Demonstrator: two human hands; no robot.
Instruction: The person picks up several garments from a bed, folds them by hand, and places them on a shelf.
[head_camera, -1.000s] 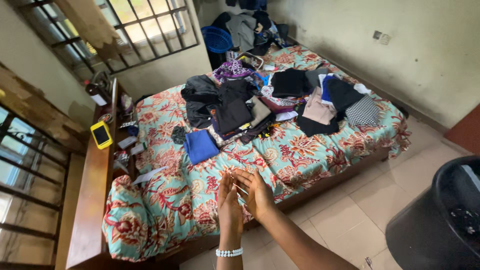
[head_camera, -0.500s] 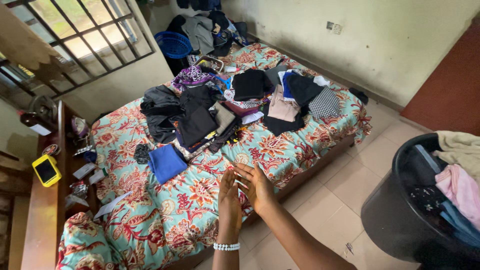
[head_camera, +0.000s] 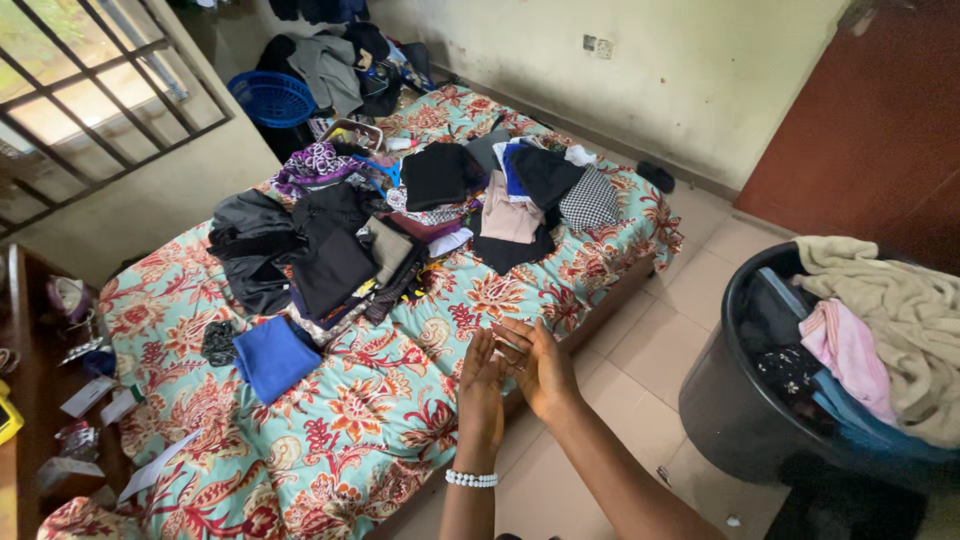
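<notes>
Head view is showing the left hand (head_camera: 481, 392) and right hand (head_camera: 540, 365) held open, empty, palms facing, fingertips almost meeting, over the near edge of the floral bed (head_camera: 380, 420). Up-left of them, on the bed, the folded blue cloth (head_camera: 273, 357) is lying nearest (left hand slightly closer); beyond it, dark clothes (head_camera: 330, 250) are piling mid-bed.

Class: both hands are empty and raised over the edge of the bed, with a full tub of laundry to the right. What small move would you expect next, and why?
Probably the right hand reaches right to the black tub for the pink cloth. Both it and the left hand are open and hold nothing, the tub is heaped with unfolded clothes, and the bed below the hands is bare.
</notes>
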